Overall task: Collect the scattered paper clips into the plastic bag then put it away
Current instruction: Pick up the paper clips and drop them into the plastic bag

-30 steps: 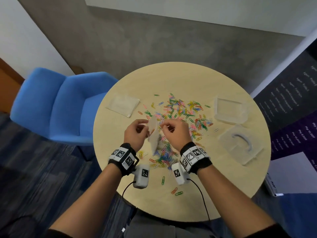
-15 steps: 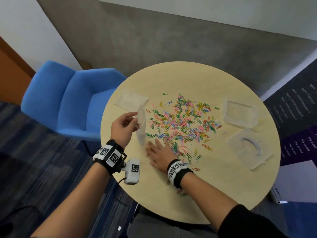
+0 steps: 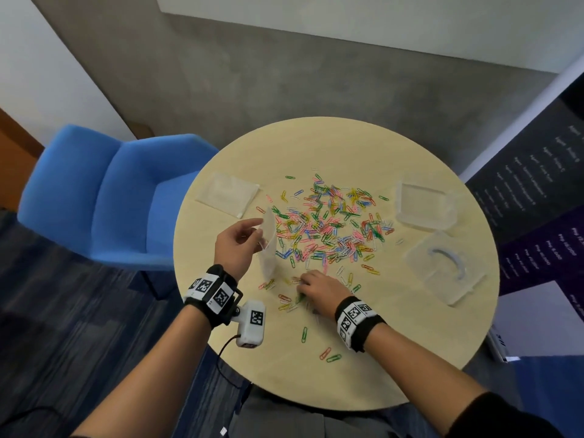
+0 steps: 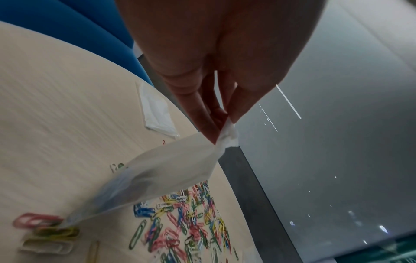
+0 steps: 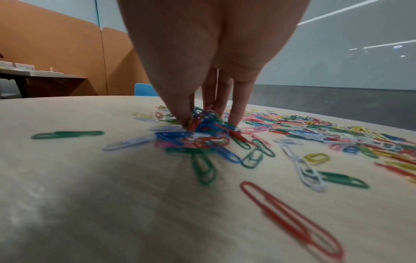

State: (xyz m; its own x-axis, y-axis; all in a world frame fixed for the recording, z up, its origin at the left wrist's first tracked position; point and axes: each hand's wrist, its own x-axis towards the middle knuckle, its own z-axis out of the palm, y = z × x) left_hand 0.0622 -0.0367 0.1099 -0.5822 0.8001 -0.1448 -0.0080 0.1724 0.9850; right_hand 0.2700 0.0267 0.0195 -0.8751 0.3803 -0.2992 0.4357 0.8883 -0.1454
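L hand [image 3: 235,245] – pinches limp clear bag [image 3: 267,245] | R hand [image 3: 316,287] – bunches wire clips [image 5: 202,131]

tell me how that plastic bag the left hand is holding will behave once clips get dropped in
The plastic bag looks thin and floppy: it hangs limp from the left hand, pinched at one corner. Its mouth probably won't stay open unaided. Paper clips would likely make it sag and swing.

Clear plastic bag [image 3: 267,245] hanging upright; coloured paper clips [image 3: 328,226] scattered.
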